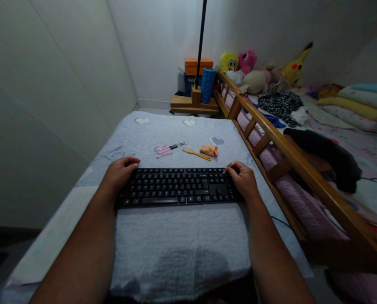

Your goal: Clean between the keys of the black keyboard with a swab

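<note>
A black keyboard [169, 185] lies flat on the cloth-covered surface in front of me. My left hand [120, 173] is closed around its left end, thumb toward the upper corner. Over the upper right keys, my right hand [241, 179] pinches a small white cotton swab [225, 172], mostly hidden by the fingers, with its tip down at the keys. Beyond the keyboard lie a second thin white swab [165, 156], a dark-handled metal tool [174, 146], a yellow-handled brush [198, 155] and a crumpled orange cloth or packet [209, 150].
A pale quilted cloth with hearts [182, 236] covers the surface. Along the right runs a wooden bed rail [271, 131], with plush toys and clothes behind it. At the far end stand a wooden base with a black pole [201, 42], a blue roller [208, 84] and an orange box [198, 65].
</note>
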A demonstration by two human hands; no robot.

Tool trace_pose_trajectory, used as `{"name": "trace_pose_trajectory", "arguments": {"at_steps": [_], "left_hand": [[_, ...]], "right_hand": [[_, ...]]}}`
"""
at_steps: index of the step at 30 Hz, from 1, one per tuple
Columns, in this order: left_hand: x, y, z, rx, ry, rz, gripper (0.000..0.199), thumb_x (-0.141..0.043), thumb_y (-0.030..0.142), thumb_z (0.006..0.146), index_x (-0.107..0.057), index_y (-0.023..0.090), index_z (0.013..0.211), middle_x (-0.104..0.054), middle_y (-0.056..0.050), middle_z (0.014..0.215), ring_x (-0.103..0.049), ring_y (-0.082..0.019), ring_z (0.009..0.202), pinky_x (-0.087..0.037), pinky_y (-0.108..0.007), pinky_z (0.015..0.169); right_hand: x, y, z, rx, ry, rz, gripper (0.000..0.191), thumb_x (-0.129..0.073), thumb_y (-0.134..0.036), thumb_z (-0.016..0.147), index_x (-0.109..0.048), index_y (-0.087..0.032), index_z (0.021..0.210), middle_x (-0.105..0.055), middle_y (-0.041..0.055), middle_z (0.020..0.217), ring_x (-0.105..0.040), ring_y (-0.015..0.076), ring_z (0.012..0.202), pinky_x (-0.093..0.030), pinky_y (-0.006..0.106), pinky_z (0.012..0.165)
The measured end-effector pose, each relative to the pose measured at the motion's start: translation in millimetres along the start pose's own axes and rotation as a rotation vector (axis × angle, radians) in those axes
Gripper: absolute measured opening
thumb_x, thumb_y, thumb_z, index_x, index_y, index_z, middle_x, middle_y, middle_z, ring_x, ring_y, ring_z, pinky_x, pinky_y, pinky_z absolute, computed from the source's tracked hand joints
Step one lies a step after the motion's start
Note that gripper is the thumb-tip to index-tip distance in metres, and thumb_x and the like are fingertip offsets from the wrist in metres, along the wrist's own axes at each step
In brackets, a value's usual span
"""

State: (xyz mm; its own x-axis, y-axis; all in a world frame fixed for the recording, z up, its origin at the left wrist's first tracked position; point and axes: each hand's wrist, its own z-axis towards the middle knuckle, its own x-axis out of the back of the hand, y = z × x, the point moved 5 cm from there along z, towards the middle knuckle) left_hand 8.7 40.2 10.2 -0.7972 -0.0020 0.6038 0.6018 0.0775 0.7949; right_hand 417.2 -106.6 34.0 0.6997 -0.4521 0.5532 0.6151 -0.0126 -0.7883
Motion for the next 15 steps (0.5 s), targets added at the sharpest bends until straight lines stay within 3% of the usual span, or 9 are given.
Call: {"name": "trace_pose_trajectory", "arguments": {"at_steps": [15], "left_hand": [[1.2,5.9,-4.3,0.011,0.013,-0.027,0.031,-0.066,0.04,0.063,-0.074,0.021,0.086,-0.072,-0.004,0.08,-0.066,-0.027,0.079,-0.053,-0.037,0.077]], "right_hand": [[9.9,1.2,-0.1,-0.029,0.028,-0.036,0.016,-0.056,-0.034,0.081,-0.065,-0.022,0.077,-0.069,0.0021,0.074,-0.061,0.0202,0.073,-0.044,0.031,0.071]]}}
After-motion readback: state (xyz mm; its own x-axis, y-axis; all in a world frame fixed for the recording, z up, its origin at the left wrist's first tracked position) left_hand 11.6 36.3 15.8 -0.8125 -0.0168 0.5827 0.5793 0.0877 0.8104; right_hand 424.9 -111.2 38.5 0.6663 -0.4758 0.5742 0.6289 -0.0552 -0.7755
